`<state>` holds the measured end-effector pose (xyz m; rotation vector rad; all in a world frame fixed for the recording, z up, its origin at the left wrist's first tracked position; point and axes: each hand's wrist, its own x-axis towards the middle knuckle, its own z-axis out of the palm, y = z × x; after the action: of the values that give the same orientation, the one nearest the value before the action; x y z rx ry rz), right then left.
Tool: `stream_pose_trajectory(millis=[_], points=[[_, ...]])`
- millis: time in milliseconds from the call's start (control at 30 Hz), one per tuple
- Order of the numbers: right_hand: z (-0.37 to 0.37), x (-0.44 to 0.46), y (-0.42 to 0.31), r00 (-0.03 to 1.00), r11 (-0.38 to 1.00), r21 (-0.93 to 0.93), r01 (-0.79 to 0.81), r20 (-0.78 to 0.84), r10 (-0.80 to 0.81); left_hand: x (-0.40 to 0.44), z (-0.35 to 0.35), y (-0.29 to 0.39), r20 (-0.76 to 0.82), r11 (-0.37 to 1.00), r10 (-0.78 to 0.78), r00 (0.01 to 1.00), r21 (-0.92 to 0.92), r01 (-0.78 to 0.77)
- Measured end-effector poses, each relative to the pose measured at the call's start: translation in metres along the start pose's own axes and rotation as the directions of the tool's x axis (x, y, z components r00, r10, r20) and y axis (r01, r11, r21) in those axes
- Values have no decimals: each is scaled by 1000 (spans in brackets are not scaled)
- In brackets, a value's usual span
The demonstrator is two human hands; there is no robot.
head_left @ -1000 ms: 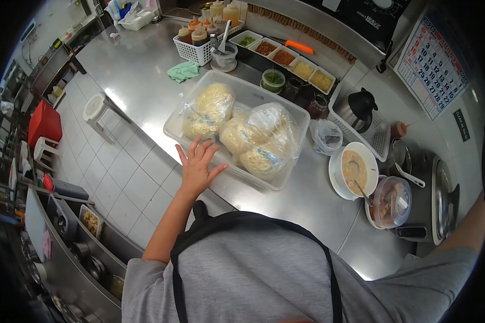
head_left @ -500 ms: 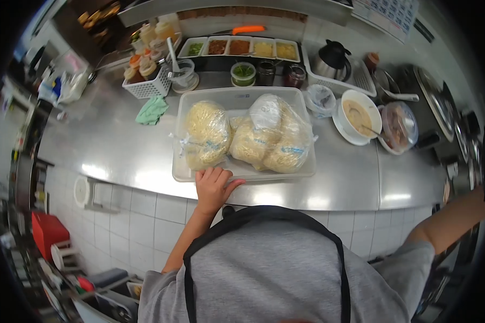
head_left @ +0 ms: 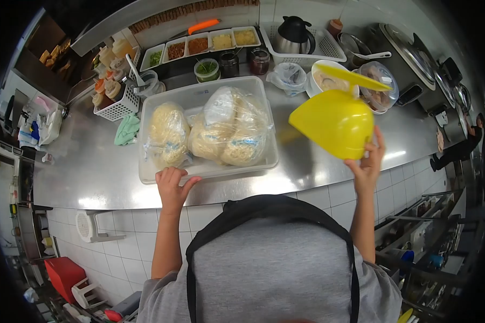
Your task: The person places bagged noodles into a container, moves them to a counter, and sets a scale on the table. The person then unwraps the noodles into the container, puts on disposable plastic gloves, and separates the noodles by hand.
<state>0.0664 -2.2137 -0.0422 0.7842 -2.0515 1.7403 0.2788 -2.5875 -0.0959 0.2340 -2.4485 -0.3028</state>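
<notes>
My left hand (head_left: 173, 187) has its fingers hooked over the near rim of a translucent plastic tub (head_left: 215, 174), toward its left corner. Inside the tub lie clear bags of pale noodles, one bag (head_left: 168, 134) at the left and a bulky cluster (head_left: 231, 129) at the right. My right hand (head_left: 369, 159) grips a yellow plastic scoop (head_left: 337, 121) by its lower right side, held above the steel counter to the right of the tub. The scoop's upper part hides some of a white soup bowl (head_left: 317, 72).
Topping trays (head_left: 197, 44), a green-filled cup (head_left: 206, 70) and dark jars line the back. A bottle basket (head_left: 118, 105) and green cloth (head_left: 127, 130) are left; a thermos (head_left: 295, 36), lidded container (head_left: 380, 81) and cooker (head_left: 409, 54) are right. A person (head_left: 458, 145) stands far right.
My right hand has come into view from the right with the yellow scoop. My left hand remains on the tub's near rim. The view has turned, shifting the tub leftward in the picture.
</notes>
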Motion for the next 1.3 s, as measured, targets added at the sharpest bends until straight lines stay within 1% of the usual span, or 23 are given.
stream_pose_trajectory(millis=[33,100,200,333,400,433,500,533,600,633,700,767,867,933,967,1033,1067,1100,1133,1167,1200,1267,1300], points=[[4,-7,12,1000,1000,5,-9,6,9,-1,0,0,9,1000,-6,1000,5,6],[13,-14,31,992,982,-187,35,129,-11,0,-1,0,16,1000,-26,1000,13,26],[19,-22,43,972,967,-237,89,232,-32,1,-4,1,13,998,-45,999,33,44],[18,-23,47,960,963,-244,112,275,-42,2,-4,0,23,998,-49,999,40,48],[9,-24,51,914,939,-307,156,404,-20,2,-4,0,22,997,-64,998,40,63],[5,-24,53,913,940,-303,153,408,-17,3,-4,1,24,997,-76,997,34,75],[-4,-29,56,880,946,-319,55,464,105,4,-6,2,30,996,-81,996,34,80],[-11,-31,62,878,945,-323,54,465,109,4,-5,3,30,996,-83,996,33,82],[-25,-37,78,805,902,-412,-128,488,337,3,-5,4,28,996,-85,996,33,84],[-30,-39,85,804,902,-413,-127,489,338,2,-6,5,24,996,-86,996,36,85],[-34,-40,92,730,852,-239,-465,440,522,2,-6,5,26,995,-88,996,40,87],[-38,-39,92,729,849,-213,-484,440,525,2,-5,4,23,995,-87,996,42,86],[-39,-52,99,771,863,-204,-462,389,505,1,-3,3,28,995,-83,996,49,82],[-24,-77,117,784,795,-72,-602,136,606,1,-3,2,40,995,-82,996,56,80],[-9,-77,108,784,795,-71,-603,134,607,1,-3,2,41,995,-81,996,56,79],[31,-74,85,770,792,106,-601,-187,610,2,-3,3,38,995,-92,995,40,91],[38,-75,90,830,847,68,-527,-175,530,1,-3,3,37,995,-89,995,39,87],[46,-70,83,831,849,70,-523,-179,527,1,-4,3,41,996,-88,995,38,86],[54,-63,70,905,931,2,-365,-233,355,2,-4,4,44,995,-88,995,39,87],[59,-56,64,946,977,-75,-197,-276,170,2,-4,4,38,996,-83,996,39,82],[61,-51,63,945,978,-75,-194,-283,165,3,-4,5,39,995,-92,995,38,90],[66,-45,62,950,948,-83,-309,-86,302,2,-4,5,49,996,-88,995,31,86],[69,-41,62,948,947,-86,-311,-97,302,2,-4,4,43,996,-88,995,25,87]])
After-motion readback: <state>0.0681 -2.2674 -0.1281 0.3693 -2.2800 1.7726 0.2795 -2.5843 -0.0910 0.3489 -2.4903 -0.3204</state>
